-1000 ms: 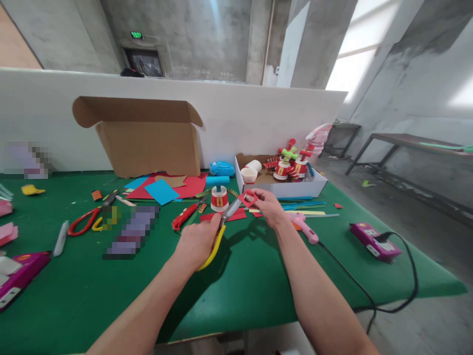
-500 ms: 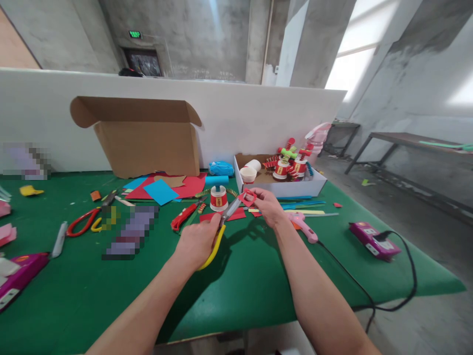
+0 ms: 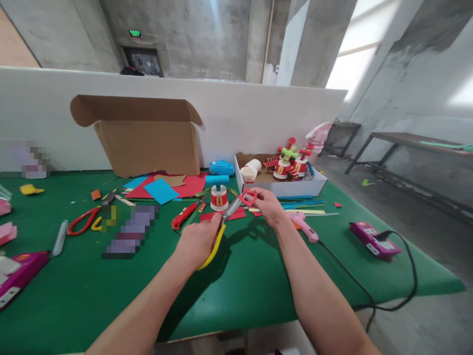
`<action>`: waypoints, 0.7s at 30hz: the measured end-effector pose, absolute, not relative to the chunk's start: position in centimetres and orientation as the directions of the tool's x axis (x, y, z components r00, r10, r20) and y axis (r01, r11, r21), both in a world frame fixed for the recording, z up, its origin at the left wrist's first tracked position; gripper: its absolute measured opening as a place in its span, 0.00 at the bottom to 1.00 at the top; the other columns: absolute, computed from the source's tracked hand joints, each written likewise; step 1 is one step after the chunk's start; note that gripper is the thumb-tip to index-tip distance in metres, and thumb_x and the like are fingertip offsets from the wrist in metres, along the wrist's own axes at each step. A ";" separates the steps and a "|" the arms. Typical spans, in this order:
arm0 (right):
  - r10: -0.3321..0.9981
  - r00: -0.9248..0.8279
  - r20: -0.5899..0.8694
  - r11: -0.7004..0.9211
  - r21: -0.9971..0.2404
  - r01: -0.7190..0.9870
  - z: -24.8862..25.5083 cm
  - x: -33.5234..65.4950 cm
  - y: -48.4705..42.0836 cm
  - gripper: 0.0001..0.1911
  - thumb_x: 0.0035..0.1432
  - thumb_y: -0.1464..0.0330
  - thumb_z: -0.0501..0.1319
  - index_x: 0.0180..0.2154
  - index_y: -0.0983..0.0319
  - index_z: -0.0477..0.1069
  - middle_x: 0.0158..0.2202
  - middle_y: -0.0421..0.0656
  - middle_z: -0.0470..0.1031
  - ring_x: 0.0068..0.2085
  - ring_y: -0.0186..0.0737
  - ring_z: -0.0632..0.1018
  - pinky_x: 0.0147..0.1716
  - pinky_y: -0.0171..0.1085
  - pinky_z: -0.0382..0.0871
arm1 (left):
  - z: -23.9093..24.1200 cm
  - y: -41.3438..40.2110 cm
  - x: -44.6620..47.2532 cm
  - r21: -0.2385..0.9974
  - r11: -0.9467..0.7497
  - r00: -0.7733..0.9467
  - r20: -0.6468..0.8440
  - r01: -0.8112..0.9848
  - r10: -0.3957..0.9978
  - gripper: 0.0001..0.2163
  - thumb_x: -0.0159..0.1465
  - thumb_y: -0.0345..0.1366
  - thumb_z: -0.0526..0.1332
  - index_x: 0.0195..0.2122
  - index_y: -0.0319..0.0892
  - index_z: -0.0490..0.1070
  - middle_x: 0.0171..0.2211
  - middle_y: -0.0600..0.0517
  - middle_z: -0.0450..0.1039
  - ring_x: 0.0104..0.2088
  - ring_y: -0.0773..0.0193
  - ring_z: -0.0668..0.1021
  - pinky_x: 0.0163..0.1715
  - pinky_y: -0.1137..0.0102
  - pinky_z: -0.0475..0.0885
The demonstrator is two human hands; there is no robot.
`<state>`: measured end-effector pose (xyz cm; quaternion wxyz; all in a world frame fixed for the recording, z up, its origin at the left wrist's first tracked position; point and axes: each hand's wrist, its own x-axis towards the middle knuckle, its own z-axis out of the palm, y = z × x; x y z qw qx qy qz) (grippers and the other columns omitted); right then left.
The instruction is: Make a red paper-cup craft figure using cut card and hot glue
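My left hand (image 3: 198, 242) is closed around the yellow handles of a pair of scissors (image 3: 232, 209), whose blades point up and to the right. Between the fingers of my right hand (image 3: 266, 206) is a small piece of red paper (image 3: 248, 197), and the blade tips meet its left edge. Just behind the blades stands an upturned paper cup (image 3: 219, 198) with a red label, a blue piece on top and folded paper strips at its sides. A red paper strip (image 3: 236, 213) lies under the scissors.
A white box (image 3: 295, 189) holds cups and decorated cup figures. The pink glue gun (image 3: 306, 229) lies right of my hand, its cord trailing to a purple power strip (image 3: 373, 240). Red-handled pliers (image 3: 184, 215), blue paper (image 3: 161, 191) and red-handled scissors (image 3: 83, 222) lie leftward.
Both hands hold almost the same position. The red paper has turned slightly at the blade tips; little else differs.
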<state>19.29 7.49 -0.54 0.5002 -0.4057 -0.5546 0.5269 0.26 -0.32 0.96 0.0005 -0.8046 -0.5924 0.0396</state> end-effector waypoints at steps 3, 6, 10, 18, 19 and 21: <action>0.976 -0.175 0.126 0.113 -0.990 -0.083 -0.6 19.3 7.5 0.16 0.40 0.58 0.68 0.27 0.64 0.73 0.24 0.37 0.71 0.28 0.30 0.67 0.32 0.33 0.61 | 0.9 -0.3 0.2 -0.041 -0.298 0.295 -0.061 0.954 0.953 0.16 0.66 0.34 0.44 0.53 0.40 0.60 0.38 0.43 0.75 0.36 0.52 0.79 0.35 0.62 0.72; 0.976 -0.179 0.126 0.114 -0.991 -0.077 -0.5 19.2 7.4 0.16 0.40 0.58 0.69 0.27 0.64 0.72 0.24 0.37 0.71 0.28 0.31 0.68 0.32 0.33 0.62 | 0.9 -0.3 0.2 -0.035 -0.294 0.292 -0.060 0.955 0.955 0.16 0.66 0.34 0.44 0.53 0.39 0.60 0.38 0.42 0.75 0.36 0.53 0.78 0.36 0.62 0.72; 0.976 -0.182 0.119 0.106 -0.991 -0.077 -0.4 19.3 7.4 0.17 0.40 0.57 0.69 0.28 0.63 0.72 0.24 0.37 0.70 0.27 0.31 0.68 0.32 0.33 0.63 | 0.7 -0.3 0.1 -0.026 -0.304 0.302 -0.049 0.952 0.952 0.16 0.65 0.34 0.46 0.53 0.40 0.60 0.37 0.43 0.75 0.36 0.54 0.78 0.36 0.63 0.72; 0.973 -0.195 0.124 0.113 -0.991 -0.068 -0.5 19.4 7.5 0.17 0.40 0.57 0.69 0.26 0.63 0.71 0.24 0.37 0.71 0.28 0.32 0.69 0.32 0.34 0.64 | 0.5 -0.2 0.0 -0.028 -0.300 0.299 -0.039 0.954 0.954 0.16 0.66 0.36 0.45 0.53 0.40 0.60 0.36 0.43 0.75 0.35 0.54 0.79 0.36 0.63 0.72; 0.973 -0.193 0.124 0.113 -0.991 -0.067 -0.5 19.4 7.5 0.17 0.40 0.57 0.69 0.26 0.63 0.71 0.23 0.37 0.71 0.27 0.32 0.69 0.32 0.34 0.64 | 0.5 -0.2 0.0 -0.032 -0.302 0.301 -0.035 0.953 0.953 0.16 0.66 0.36 0.45 0.53 0.40 0.60 0.36 0.44 0.75 0.35 0.54 0.79 0.36 0.64 0.72; 0.974 -0.192 0.121 0.110 -0.992 -0.067 -0.5 19.4 7.5 0.17 0.39 0.57 0.69 0.25 0.63 0.71 0.23 0.36 0.70 0.27 0.31 0.69 0.31 0.33 0.63 | 0.5 -0.2 0.0 -0.041 -0.307 0.306 -0.030 0.951 0.952 0.16 0.66 0.36 0.45 0.52 0.40 0.60 0.36 0.44 0.76 0.35 0.54 0.79 0.35 0.64 0.72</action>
